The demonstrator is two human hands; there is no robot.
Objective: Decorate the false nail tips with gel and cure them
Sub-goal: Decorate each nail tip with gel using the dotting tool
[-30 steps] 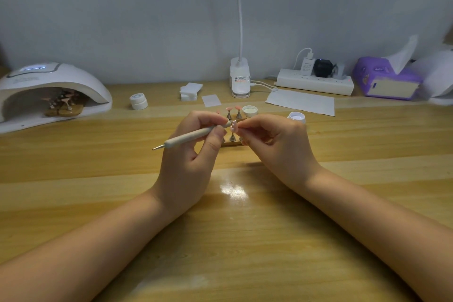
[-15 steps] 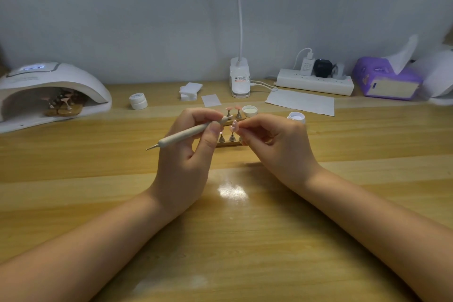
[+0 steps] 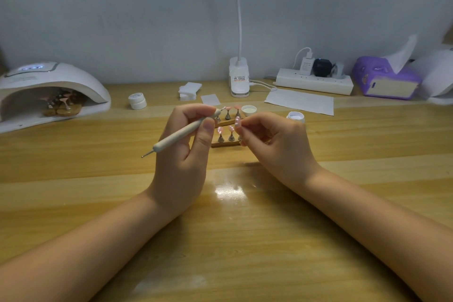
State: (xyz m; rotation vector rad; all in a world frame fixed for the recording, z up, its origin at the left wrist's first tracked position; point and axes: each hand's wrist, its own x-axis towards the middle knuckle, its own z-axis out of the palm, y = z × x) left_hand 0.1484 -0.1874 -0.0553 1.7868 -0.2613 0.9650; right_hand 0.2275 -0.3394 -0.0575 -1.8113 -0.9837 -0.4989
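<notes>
My left hand (image 3: 186,152) grips a white dotting pen (image 3: 181,133) between thumb and fingers, its front tip pointing up and right, away from the nail. My right hand (image 3: 274,147) pinches a pink false nail tip on its stand (image 3: 237,122), held upright just above the table. Behind both hands, wooden holders (image 3: 225,144) carry more pink nail tips (image 3: 220,130) on metal stands. An open gel jar (image 3: 295,117) sits right of the hands, its lid (image 3: 248,110) beside the holders. A white curing lamp (image 3: 49,91) at far left holds another set of tips inside.
A shut white jar (image 3: 137,100), cotton pads (image 3: 188,91) and a paper sheet (image 3: 300,102) lie along the back of the wooden table (image 3: 220,240). A desk lamp base (image 3: 239,81), power strip (image 3: 315,83) and purple tissue box (image 3: 384,81) line the wall.
My left hand has drawn the pen's tip up and left, off the nail tip that my right hand holds. The right hand has stayed nearly still.
</notes>
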